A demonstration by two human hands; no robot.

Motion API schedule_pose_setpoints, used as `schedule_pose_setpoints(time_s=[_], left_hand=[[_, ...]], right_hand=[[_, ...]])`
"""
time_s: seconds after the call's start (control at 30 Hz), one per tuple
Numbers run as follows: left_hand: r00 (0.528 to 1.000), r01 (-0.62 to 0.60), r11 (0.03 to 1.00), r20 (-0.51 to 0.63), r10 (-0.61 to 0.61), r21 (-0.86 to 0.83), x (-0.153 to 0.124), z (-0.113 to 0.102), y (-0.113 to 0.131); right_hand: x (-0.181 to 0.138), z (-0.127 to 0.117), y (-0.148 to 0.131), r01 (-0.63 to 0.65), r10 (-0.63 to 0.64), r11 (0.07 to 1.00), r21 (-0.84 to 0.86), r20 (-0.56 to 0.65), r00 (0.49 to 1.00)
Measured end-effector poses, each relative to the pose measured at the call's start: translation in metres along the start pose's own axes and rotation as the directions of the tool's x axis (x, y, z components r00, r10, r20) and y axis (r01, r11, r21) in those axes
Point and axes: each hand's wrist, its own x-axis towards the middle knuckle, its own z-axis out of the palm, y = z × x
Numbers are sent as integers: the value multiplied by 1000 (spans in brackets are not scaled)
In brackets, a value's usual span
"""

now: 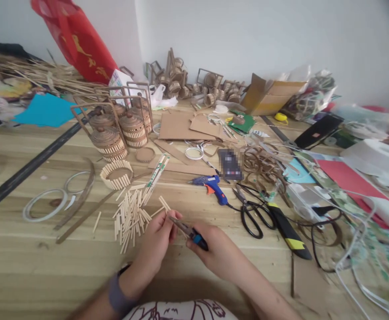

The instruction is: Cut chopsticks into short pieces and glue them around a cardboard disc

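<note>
A cluttered wooden tabletop (61, 275) stands before white walls (264, 40). Left hand (157, 235): fingers pinching sticks (164, 203); right hand (214, 246): fingers wrapped around pliers (196, 237). From the hands, a stick pile (132, 215) lies at nine o'clock, baskets (109, 144) and a red bag (81, 44) at eleven, glue gun (212, 183) and carton (269, 95) at one.

Short pale wooden sticks (164, 203): lower ends hidden from me in the left hand (159, 233). Steel pliers with black-and-blue handles (189, 231): grips partly covered by the right hand (214, 246); tip contact too small to tell. Dark rectangular panel (230, 164): pixelated, I can't read it. Red bag with gold characters (88, 46): cut off by top edge.
</note>
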Motion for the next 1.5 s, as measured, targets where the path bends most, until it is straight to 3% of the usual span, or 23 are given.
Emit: schedule_pose_setpoints(time_s=[0.13, 0.3, 0.43, 0.6, 0.67, 0.77, 0.83, 0.93, 1.1, 1.23, 1.4, 1.5], left_hand=[[1000, 4, 1000, -16, -4, -6, 0, -1, -1], [993, -40, 996, -112, 49, 79, -2, -3, -3], [983, -61, 991, -164, 81, 123, -4, -2, -5], [996, -39, 994, -73, 46, 98, -5, -2, -3], [998, -63, 987, 28, 60, 146, -5, -2, 0], [975, -68, 972, 219, 18, 224, -5, 0, 7], [941, -44, 978, 337, -27, 202, -6, 3, 9], [906, 5, 989, 418, -67, 149, -6, 5, 8], [907, -1, 991, 419, -55, 133, -6, 2, 5], [898, -10, 994, 439, -40, 111, -7, 2, 7], [965, 31, 999, 261, -28, -9, -1, 2, 3], [978, 100, 981, 198, -67, -164, 1, 2, 1]], right_hand=[[5, 2, 8, -4, 3, 1000, -29, -32, 999], [8, 0, 20, -156, 130, 979, -130, -188, 974], [11, -4, 28, -205, 159, 967, -150, -273, 949], [9, -18, 30, -97, 61, 993, -61, -439, 897], [7, -24, 26, -21, 57, 996, 90, -424, 904], [4, -29, 14, 29, 64, 950, 310, -286, 956], [5, -28, 8, 49, 39, 927, 373, -226, 973], [9, -23, 4, 58, 35, 905, 421, -209, 977], [16, -17, 8, 49, 58, 939, 340, -299, 953], [18, -12, 14, 43, 72, 931, 362, -299, 952], [17, 0, 17, 21, 102, 896, 443, -251, 963], [15, 8, 13, 49, 48, 939, 340, -272, 961]])
